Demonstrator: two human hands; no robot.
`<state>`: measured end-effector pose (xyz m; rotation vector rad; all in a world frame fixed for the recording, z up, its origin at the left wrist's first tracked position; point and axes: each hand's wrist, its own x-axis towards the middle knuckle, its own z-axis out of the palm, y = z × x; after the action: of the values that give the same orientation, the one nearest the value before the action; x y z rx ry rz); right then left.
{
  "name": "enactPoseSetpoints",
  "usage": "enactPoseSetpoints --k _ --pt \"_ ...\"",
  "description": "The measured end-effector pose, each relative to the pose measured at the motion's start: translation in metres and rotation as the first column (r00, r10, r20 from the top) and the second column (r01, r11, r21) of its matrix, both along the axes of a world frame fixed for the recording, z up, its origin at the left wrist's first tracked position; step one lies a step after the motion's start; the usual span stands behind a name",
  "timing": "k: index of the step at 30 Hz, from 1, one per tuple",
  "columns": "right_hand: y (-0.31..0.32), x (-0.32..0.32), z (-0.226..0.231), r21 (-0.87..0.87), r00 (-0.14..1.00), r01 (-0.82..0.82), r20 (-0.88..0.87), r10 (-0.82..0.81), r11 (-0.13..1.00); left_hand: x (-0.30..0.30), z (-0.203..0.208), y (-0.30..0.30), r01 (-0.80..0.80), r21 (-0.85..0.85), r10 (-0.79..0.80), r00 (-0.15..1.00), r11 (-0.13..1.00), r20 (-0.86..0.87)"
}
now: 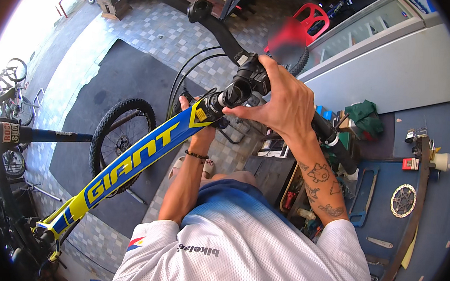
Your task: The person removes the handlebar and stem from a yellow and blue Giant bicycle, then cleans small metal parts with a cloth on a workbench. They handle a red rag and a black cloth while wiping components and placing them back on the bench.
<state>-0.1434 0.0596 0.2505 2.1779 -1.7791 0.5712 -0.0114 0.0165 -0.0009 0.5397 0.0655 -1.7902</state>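
Note:
A blue and yellow bicycle frame point(134, 163) slants up from the lower left to its head tube point(206, 110). My left hand point(202, 135) reaches beneath the head tube, with a fingertip showing on its far side; the frame hides most of its fingers. My right hand point(288, 100) grips the black handlebar stem point(250, 72), thumb stretched along the near side of its clamp and fingers over the far side. The stem's round clamp hole faces up beside the top of the head tube. The black handlebar point(219, 30) runs from the far left to behind my right forearm.
A repair stand arm point(42, 135) stands at left. Behind the frame is a knobby-tyred wheel point(100, 137) over a dark mat point(75, 156). At right a blue workbench point(382, 203) bears a brake disc point(403, 201) and a blue hacksaw frame point(363, 197). A red chair point(312, 21) stands far off.

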Motion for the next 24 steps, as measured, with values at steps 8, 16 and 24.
enactPoseSetpoints --k 8,16,24 --pt "-0.031 -0.046 0.077 -0.32 0.942 -0.213 0.184 0.281 0.923 0.016 -0.004 0.002 0.245 -0.203 -0.258 0.965 0.948 -0.041" --pt "-0.009 -0.054 -0.005 -0.024 0.946 -0.039 0.32 0.044 0.999 0.016 -0.029 0.01 0.194 -0.085 -0.197 0.98 0.977 -0.033" --pt "0.015 -0.078 -0.093 0.303 0.78 0.064 0.579 -0.237 0.951 0.022 -0.038 0.009 0.2 -0.066 -0.197 0.979 0.978 0.053"
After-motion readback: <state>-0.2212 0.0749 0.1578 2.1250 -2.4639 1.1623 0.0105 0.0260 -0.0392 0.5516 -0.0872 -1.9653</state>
